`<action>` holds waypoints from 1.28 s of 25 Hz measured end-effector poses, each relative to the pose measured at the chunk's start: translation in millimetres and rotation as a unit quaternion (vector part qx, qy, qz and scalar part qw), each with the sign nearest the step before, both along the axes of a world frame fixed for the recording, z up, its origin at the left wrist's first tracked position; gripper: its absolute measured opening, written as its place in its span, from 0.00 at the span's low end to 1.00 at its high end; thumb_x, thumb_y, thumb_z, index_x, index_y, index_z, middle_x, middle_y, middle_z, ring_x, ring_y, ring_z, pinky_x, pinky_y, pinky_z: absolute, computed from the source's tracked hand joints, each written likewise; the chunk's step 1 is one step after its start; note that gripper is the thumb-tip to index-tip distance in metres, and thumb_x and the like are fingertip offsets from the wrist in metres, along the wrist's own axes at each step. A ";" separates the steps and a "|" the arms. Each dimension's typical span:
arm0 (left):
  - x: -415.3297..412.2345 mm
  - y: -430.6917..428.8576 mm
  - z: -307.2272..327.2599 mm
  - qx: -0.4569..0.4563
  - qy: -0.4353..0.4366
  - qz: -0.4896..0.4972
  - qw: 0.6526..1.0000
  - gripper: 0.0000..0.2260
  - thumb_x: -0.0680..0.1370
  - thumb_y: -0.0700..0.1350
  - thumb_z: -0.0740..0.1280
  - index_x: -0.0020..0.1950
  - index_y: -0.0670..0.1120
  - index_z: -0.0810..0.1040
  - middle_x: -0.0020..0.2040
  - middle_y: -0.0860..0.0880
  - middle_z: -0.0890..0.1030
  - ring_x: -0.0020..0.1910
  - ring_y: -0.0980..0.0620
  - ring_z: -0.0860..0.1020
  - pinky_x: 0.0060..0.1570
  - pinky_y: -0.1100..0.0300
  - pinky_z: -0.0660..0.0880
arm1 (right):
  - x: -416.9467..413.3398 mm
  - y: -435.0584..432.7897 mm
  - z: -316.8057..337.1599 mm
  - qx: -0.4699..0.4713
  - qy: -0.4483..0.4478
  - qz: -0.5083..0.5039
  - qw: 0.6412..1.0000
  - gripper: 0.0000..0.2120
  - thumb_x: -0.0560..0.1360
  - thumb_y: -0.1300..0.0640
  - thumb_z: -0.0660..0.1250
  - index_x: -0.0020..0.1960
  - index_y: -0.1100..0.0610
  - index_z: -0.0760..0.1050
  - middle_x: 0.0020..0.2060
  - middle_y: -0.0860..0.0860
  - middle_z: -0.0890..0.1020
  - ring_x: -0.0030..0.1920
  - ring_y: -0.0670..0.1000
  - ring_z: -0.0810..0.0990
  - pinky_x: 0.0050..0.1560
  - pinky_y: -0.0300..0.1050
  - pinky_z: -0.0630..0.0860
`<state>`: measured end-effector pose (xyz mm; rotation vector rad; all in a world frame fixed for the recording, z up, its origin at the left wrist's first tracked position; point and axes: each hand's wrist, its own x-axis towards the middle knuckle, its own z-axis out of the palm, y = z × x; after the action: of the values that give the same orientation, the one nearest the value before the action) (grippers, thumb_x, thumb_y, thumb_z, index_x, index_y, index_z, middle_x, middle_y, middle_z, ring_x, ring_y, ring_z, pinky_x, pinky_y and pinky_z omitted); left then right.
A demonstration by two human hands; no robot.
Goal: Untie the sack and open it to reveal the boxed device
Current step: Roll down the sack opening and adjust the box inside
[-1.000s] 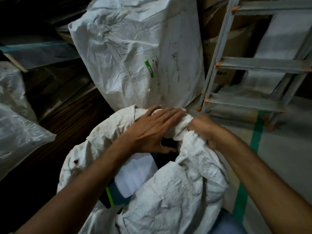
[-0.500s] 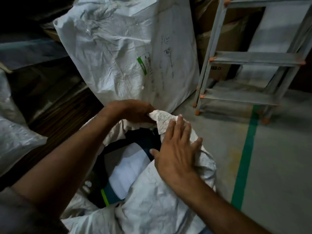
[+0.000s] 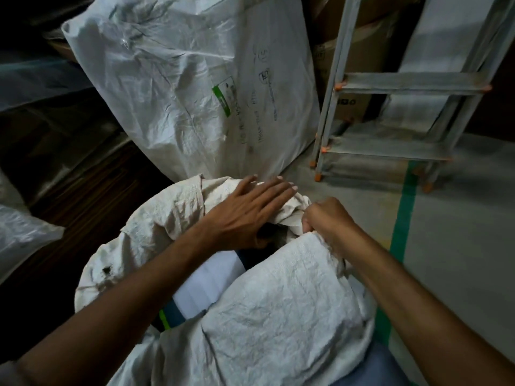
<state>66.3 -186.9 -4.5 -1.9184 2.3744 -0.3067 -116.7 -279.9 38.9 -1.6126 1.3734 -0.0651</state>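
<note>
Head view: left hand (image 3: 245, 215) lies flat, fingers straight, on the sack (image 3: 278, 316) rim. Right hand (image 3: 327, 218) clamps the rim's right edge; the box (image 3: 209, 282) shows inside.

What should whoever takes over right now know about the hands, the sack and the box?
Left hand: flat, fingers straight, pressing on the far rim of the sack.
Right hand: fingers curled round a bunch of the sack's rim on the right side.
Sack: on the floor in front of the person, mouth open, no tie to be seen.
Box: inside the sack, with a white face and a blue and green stripe showing through the opening.
Done: the mouth is untied and partly spread.
Left: probably pull the rim wider and down so the whole box shows.
</note>
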 end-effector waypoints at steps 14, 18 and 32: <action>56.7 -73.0 14.4 0.230 0.171 0.202 0.936 0.17 0.80 0.53 0.70 0.65 0.46 0.79 0.63 0.44 0.81 0.61 0.44 0.78 0.57 0.53 0.71 | 8.3 26.0 -27.3 -0.053 0.056 0.130 0.989 0.39 0.75 0.54 0.70 0.78 0.51 0.51 0.71 0.56 0.68 0.66 0.61 0.73 0.64 0.54 0.73; -8.3 -10.3 26.2 -0.062 0.205 0.205 0.955 0.25 0.76 0.49 0.72 0.71 0.55 0.70 0.72 0.50 0.69 0.70 0.47 0.65 0.66 0.48 0.63 | -1.2 6.3 -27.7 0.115 -0.073 -0.014 0.991 0.34 0.71 0.72 0.63 0.74 0.54 0.63 0.50 0.55 0.79 0.47 0.54 0.80 0.38 0.44 0.79; -184.3 148.7 13.7 0.036 0.324 0.324 0.888 0.15 0.74 0.62 0.63 0.51 0.53 0.69 0.47 0.50 0.82 0.48 0.44 0.80 0.44 0.50 0.77 | -88.7 72.2 4.0 -0.167 -0.172 0.255 0.937 0.34 0.74 0.61 0.74 0.75 0.45 0.65 0.70 0.47 0.65 0.67 0.46 0.71 0.67 0.40 0.69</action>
<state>-118.0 -38.3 9.2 -2.9398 1.7586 0.5397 -205.4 -207.7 42.9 -2.0821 0.6725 -0.2686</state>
